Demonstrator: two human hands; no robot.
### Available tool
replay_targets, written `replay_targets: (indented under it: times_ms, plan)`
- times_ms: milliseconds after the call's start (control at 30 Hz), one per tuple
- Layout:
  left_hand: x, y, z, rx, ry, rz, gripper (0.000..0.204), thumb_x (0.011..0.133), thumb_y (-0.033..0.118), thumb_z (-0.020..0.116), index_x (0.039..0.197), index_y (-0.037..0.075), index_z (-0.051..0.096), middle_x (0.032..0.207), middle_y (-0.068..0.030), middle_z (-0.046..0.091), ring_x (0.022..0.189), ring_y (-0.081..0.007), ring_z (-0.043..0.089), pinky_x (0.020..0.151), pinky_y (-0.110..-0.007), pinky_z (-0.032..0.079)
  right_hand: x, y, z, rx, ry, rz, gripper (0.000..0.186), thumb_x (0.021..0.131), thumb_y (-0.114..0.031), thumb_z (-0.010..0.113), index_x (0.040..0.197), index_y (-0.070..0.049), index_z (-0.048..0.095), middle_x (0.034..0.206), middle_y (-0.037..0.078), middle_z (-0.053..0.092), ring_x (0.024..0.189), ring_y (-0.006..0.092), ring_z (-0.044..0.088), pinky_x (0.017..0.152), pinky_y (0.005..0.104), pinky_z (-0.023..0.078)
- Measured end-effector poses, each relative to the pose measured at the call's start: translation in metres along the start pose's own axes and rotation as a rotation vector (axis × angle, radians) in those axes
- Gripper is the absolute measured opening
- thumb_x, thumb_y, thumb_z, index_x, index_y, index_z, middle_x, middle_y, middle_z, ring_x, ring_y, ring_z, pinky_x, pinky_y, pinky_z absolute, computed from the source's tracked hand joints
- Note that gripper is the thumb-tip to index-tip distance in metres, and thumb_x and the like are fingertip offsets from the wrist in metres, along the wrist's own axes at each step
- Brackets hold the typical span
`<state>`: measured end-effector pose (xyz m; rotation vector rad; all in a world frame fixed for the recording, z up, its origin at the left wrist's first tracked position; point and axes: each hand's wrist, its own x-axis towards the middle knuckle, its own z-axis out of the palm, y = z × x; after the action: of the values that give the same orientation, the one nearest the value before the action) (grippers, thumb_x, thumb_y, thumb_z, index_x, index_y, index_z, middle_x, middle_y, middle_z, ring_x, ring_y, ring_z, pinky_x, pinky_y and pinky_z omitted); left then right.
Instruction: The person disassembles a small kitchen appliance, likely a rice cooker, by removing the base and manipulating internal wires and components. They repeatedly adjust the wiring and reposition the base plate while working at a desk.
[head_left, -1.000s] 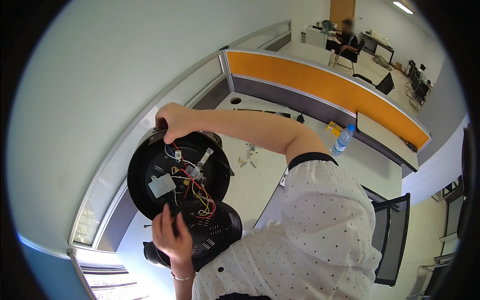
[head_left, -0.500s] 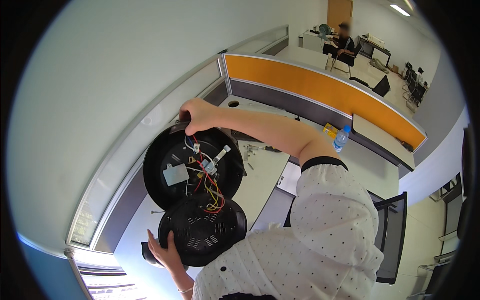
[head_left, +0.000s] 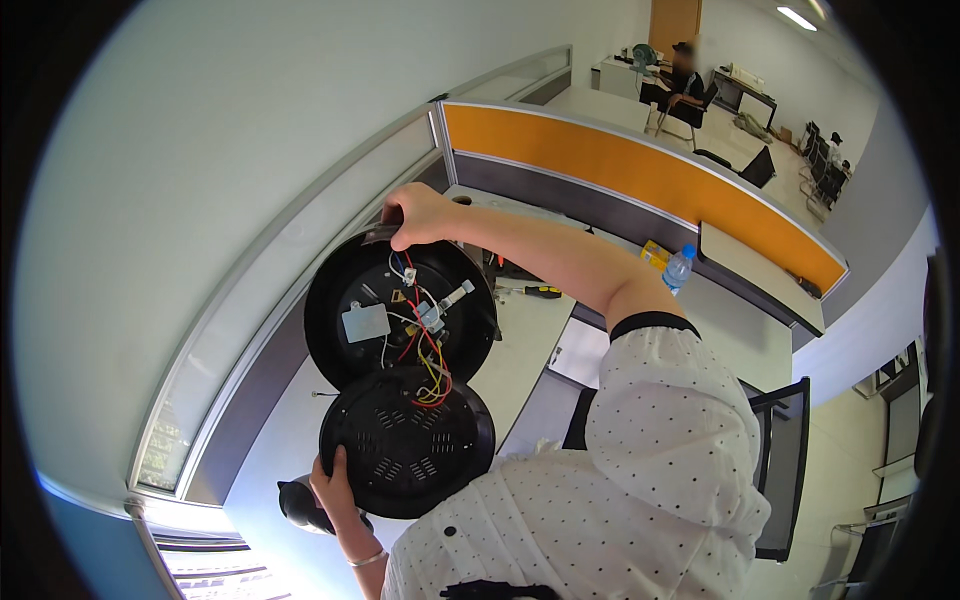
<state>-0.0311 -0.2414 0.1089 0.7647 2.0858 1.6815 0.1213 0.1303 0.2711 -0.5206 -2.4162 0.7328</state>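
Note:
A round black appliance shell (head_left: 345, 275) is tipped open toward me, showing wires, a pale square plate (head_left: 366, 323) and metal parts inside. Coloured wires (head_left: 432, 378) run from it to a round black bottom cover (head_left: 405, 435) with vent slots, nearer my body. My right hand (head_left: 418, 215) reaches across and is closed on a tab at the shell's far rim. At the cover's left edge, my left hand (head_left: 335, 490) grips with the thumb on the slotted face; its other fingers are mostly hidden. A black-and-silver object (head_left: 305, 505) lies beside that hand, partly covered.
A yellow-and-black screwdriver (head_left: 543, 292) lies on the white desk (head_left: 520, 340). A water bottle (head_left: 678, 268) and yellow box (head_left: 655, 253) stand farther right. An orange partition (head_left: 600, 170) bounds the desk's far side. A person (head_left: 685, 85) sits beyond it; a chair (head_left: 780, 470) is at right.
The shell has shifted slightly right, with my right hand still on its rim. My left fingers have closed in around the cover's edge. More of the screwdriver shows.

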Motion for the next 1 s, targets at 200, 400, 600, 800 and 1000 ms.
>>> replay_targets:
  times_ms: [200,400,600,800,1000]
  plan:
    - [0.015,-0.002,0.002,0.170,0.002,-0.003,0.034,0.091,0.025,0.056,0.081,-0.007,0.059,0.065,-0.0010,0.052,0.063,-0.0100,0.041,0.057,-0.027,0.037,0.001,0.010,0.003,-0.080,0.007,0.012,0.038,0.053,-0.017,0.071,0.086,0.002,0.066,0.083,0.016,0.064,0.078,0.0280,0.062,0.071,0.0344,0.049]
    - [0.025,-0.005,0.011,0.113,0.018,-0.055,0.035,0.091,0.025,0.056,0.080,-0.008,0.059,0.064,0.0006,0.050,0.062,-0.0090,0.040,0.056,-0.026,0.036,0.006,0.018,0.011,-0.072,-0.005,0.007,0.040,0.052,-0.018,0.071,0.086,0.002,0.065,0.084,0.017,0.064,0.080,0.0292,0.061,0.071,0.0349,0.049]
    - [0.031,-0.005,0.015,0.053,0.033,-0.050,0.032,0.091,0.022,0.057,0.086,-0.009,0.061,0.068,0.0002,0.053,0.065,-0.0092,0.042,0.060,-0.025,0.037,0.012,0.017,0.012,-0.084,-0.015,0.005,0.039,0.052,-0.019,0.071,0.084,0.002,0.065,0.083,0.018,0.063,0.079,0.0302,0.061,0.070,0.0359,0.048]
    - [0.035,-0.004,0.019,0.126,0.036,-0.039,0.032,0.091,0.022,0.057,0.092,-0.010,0.062,0.072,-0.0043,0.058,0.068,-0.0107,0.046,0.064,-0.026,0.040,0.011,0.020,0.016,-0.141,-0.021,-0.008,0.039,0.052,-0.020,0.071,0.084,0.002,0.064,0.083,0.018,0.062,0.080,0.0306,0.060,0.070,0.0367,0.047]
    - [0.037,-0.019,0.019,0.228,0.040,0.005,0.035,0.089,0.025,0.058,0.094,-0.010,0.061,0.073,-0.0132,0.062,0.070,-0.0139,0.050,0.068,-0.029,0.043,0.011,0.015,0.026,-0.214,-0.013,-0.087,0.038,0.052,-0.021,0.070,0.083,0.001,0.064,0.084,0.017,0.062,0.082,0.0320,0.060,0.071,0.0383,0.048]
